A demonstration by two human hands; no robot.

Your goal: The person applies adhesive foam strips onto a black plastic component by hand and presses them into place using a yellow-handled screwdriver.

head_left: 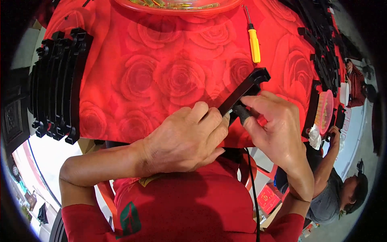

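Head view: black bar [242,90] partly behind left hand [183,138]

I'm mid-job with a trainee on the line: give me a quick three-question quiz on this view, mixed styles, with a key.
1. True or false: the screwdriver lies on the red tablecloth.

2. What is at the top middle of the picture?
A) a blue box
B) a red tray
C) a white jug

3. The left hand holds a long bar. What colour is the bar, and which hand wears a finger cover?

Key: 1. True. 2. B. 3. The bar is black; the right hand wears the finger cover.
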